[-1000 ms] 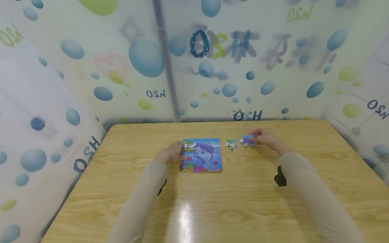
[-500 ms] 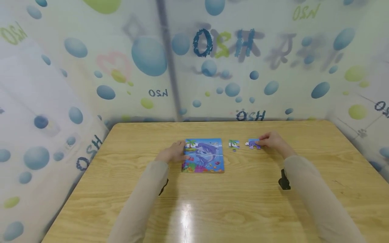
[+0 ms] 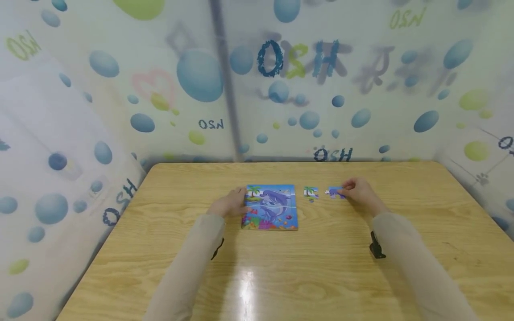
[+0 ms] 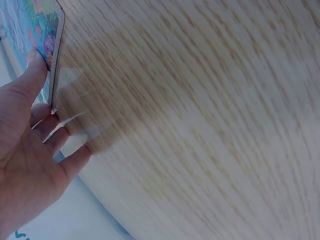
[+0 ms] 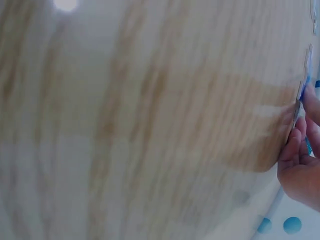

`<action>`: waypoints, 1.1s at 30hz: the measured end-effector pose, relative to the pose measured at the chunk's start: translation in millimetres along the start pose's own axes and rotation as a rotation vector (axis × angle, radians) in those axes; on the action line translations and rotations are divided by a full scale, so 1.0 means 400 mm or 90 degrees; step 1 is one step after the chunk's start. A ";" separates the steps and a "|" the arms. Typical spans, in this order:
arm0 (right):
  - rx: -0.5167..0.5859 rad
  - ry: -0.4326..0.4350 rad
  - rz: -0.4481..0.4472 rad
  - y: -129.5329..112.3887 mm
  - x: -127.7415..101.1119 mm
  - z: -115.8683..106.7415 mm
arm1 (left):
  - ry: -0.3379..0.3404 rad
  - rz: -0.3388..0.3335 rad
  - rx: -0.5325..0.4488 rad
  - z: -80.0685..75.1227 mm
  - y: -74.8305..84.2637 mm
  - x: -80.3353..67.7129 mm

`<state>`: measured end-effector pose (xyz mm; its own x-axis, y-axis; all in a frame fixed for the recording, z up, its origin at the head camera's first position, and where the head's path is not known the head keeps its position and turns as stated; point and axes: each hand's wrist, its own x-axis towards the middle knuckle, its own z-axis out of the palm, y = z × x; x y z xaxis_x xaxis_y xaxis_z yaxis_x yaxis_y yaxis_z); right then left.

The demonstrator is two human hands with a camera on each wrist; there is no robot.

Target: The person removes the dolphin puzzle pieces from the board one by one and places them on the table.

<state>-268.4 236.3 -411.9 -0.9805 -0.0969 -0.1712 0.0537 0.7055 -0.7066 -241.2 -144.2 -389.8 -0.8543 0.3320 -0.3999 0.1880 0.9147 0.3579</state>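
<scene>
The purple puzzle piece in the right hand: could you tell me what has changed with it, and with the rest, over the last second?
The right hand carried the purple puzzle piece rightward, away from the palm-tree piece, and lowered it to the table; its grip on the piece remains. The left hand stayed on the left edge of the dolphin puzzle board, and the palm-tree piece did not move.

Head view high, facing forward-down over table point(image 3: 281, 267) – wrist views skim same tabletop, very close
</scene>
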 end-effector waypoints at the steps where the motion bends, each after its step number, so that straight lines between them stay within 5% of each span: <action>1: 0.006 0.001 0.003 0.000 -0.002 0.003 | 0.001 0.000 -0.002 0.001 -0.001 0.000; 12: 0.053 0.018 0.067 -0.044 -0.001 0.018 | 0.007 -0.005 -0.008 0.005 -0.008 -0.006; 33: 0.047 -0.073 -0.065 -0.210 0.044 0.133 | 0.013 -0.009 0.009 0.002 0.003 -0.005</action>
<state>-280.2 138.0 -392.2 -0.9537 -0.2482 -0.1700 -0.0273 0.6342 -0.7727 -238.9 -143.5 -389.3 -0.8664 0.3150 -0.3875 0.1828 0.9221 0.3410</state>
